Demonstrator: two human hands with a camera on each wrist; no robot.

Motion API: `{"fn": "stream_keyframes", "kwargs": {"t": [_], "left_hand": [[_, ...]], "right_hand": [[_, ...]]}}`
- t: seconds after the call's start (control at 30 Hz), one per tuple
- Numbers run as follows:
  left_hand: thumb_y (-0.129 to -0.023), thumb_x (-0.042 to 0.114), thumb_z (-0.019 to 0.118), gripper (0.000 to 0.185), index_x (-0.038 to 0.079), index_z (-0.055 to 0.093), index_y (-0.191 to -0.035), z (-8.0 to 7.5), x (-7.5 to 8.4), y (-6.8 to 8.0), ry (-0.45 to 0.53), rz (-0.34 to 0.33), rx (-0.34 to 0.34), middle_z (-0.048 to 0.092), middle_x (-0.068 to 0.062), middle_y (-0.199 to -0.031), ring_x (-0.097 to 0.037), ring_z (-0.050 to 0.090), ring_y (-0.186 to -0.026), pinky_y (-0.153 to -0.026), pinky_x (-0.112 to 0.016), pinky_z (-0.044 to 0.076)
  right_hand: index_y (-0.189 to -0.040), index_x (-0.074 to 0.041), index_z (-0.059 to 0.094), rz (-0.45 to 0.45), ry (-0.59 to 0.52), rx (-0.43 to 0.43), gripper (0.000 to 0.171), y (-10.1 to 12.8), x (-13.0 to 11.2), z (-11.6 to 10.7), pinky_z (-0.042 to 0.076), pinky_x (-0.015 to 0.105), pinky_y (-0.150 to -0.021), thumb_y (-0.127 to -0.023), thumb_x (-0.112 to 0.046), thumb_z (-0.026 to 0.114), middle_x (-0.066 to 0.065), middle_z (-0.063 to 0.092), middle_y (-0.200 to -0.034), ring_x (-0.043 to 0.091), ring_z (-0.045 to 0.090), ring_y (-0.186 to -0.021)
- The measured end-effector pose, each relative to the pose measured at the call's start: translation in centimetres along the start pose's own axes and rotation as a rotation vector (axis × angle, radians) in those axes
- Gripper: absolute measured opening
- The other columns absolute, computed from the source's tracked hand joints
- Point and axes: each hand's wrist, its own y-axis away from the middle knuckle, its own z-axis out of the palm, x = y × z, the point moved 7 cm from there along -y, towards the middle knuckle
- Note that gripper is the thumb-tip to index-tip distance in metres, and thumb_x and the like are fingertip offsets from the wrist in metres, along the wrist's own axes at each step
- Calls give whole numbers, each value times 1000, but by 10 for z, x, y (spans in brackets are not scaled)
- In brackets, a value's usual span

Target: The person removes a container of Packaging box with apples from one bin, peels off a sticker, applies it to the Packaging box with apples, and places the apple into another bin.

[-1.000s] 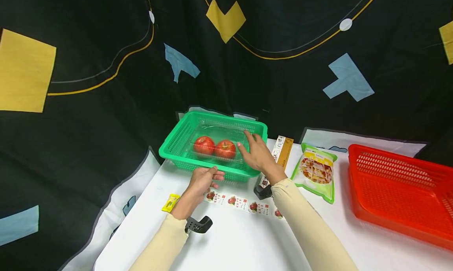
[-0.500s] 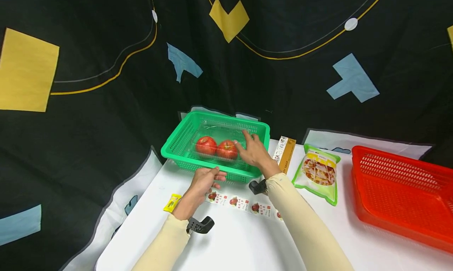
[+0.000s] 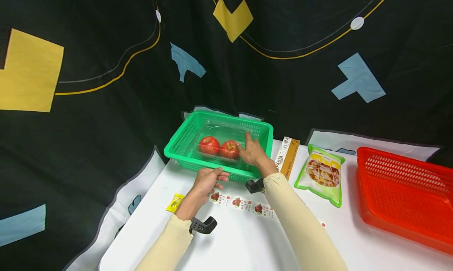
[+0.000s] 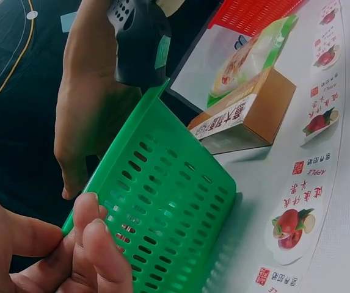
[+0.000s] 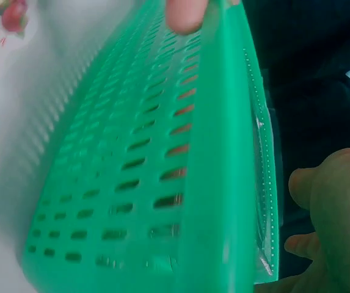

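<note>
A green perforated basket (image 3: 178,139) stands at the table's far edge. Inside lies a clear plastic pack (image 3: 216,130) holding two red round fruits (image 3: 209,144). My right hand (image 3: 249,150) reaches over the basket's near right corner, its fingers straight and spread against the clear pack beside the right fruit. My left hand (image 3: 207,179) pinches the basket's front rim, thumb above and fingers on the wall; the left wrist view shows these fingers (image 4: 95,253) on the green wall (image 4: 168,201). In the right wrist view the basket's wall (image 5: 162,183) fills the frame, with my right hand (image 5: 339,201) behind it.
A pasta box (image 3: 287,157) lies right of the green basket, then a green snack pouch (image 3: 323,173) and a red basket (image 3: 407,192). A strip of apple stickers (image 3: 242,203) and a small yellow packet (image 3: 175,202) lie on the white table (image 3: 240,243). Dark patterned cloth hangs behind.
My right hand has slid a little left and deeper into the basket, closer to the right fruit. My left hand stays on the front rim.
</note>
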Motion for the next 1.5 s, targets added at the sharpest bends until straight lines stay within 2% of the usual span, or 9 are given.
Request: {"fn": "stream_keyframes", "kwargs": {"t": [0.37, 0.6, 0.77, 0.87, 1.0, 1.13, 1.3, 1.4, 1.5], "left_hand": [[-102, 23, 49, 35, -1, 74, -101, 3, 1, 1, 21, 0, -13, 69, 2, -75, -9, 55, -52, -46, -23, 29], [-102, 24, 50, 36, -2, 74, -101, 0, -2, 1, 39, -8, -7, 69, 2, -75, -8, 55, -53, -44, -22, 27], [-102, 24, 49, 37, -5, 72, -106, 1, -3, 0, 38, -9, -9, 69, 2, -75, -8, 54, -54, -45, -22, 28], [-102, 24, 49, 37, -5, 72, -106, 2, -2, 0, 29, -11, -10, 70, 2, -76, -8, 54, -54, -45, -22, 27], [-101, 24, 50, 36, -3, 74, -103, 1, 0, 0, 17, -10, -5, 71, 2, -77, -8, 53, -53, -44, -22, 25], [-101, 25, 50, 36, -2, 74, -102, 0, 0, 0, 21, -12, -5, 71, 2, -77, -8, 53, -54, -44, -22, 25], [-102, 25, 49, 36, 0, 75, -102, 1, 1, 0, 20, -15, -15, 71, 1, -79, -8, 53, -54, -44, -21, 25], [-102, 25, 49, 36, 1, 75, -101, 1, 0, 0, 22, -14, -16, 72, 0, -79, -8, 53, -54, -44, -21, 24], [-102, 25, 49, 36, -1, 75, -101, 0, -1, 0, 19, -16, -11, 72, 0, -79, -8, 53, -54, -44, -21, 24]], "right_hand": [[-154, -5, 21, 17, -99, 83, 64, -2, 1, 2, 28, 53, -110, -103, -33, 47, 34, 33, -147, 45, 28, -139], [-152, -5, 28, 19, -134, 118, 61, -1, -2, -2, 34, 50, -106, -101, -28, 53, 31, 37, -143, 42, 39, -132], [-151, -5, 30, 26, -155, 114, 61, -1, -2, -2, 26, 52, -111, -99, -24, 56, 27, 41, -145, 44, 25, -140], [-151, -7, 33, 47, -196, 112, 61, -1, -1, -2, 27, 51, -110, -98, -22, 58, 24, 44, -145, 43, 28, -140], [-151, -12, 35, 76, -342, 100, 61, 0, -1, 0, 46, 45, -94, -95, -17, 60, 24, 44, -144, 39, 53, -117], [-151, -15, 36, 106, -518, 84, 62, 2, -3, 1, 55, 39, -73, -94, -10, 61, 25, 37, -146, 36, 56, -108], [-152, -17, 34, 143, -678, 55, 66, 3, -1, 3, 56, 44, -76, -93, -1, 58, 25, 30, -148, 38, 50, -118], [-152, -18, 34, 145, -740, 50, 67, 4, -1, 4, 56, 47, -77, -92, 2, 57, 25, 32, -146, 37, 51, -114], [-151, -18, 36, 144, -772, 48, 67, 5, 0, 6, 55, 47, -76, -91, 4, 57, 25, 35, -144, 33, 54, -103]]}}
